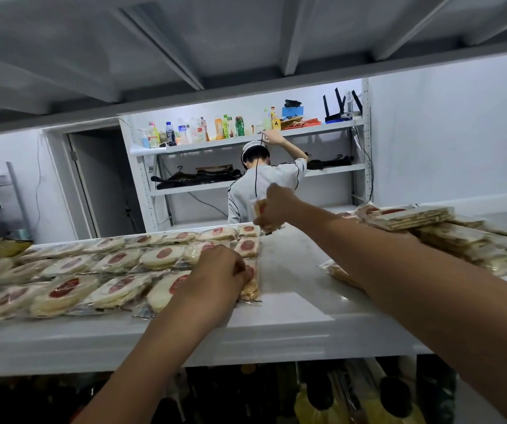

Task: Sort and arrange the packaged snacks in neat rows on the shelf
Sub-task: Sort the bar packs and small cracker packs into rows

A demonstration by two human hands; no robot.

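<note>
Rows of round snack packs (pixel 117 270) cover the left part of the white shelf (pixel 295 295), about three deep, so that stretch looks largely done. At their right end the left hand (pixel 218 270) curls its fingers on the front-row pack (pixel 250 286), while the right hand (pixel 276 206) grips a single pack (pixel 259 208) at the end of the back row. Further right a loose pile (pixel 448 237) lies unsorted, with bare shelf between, so a good share of the work seems left.
</note>
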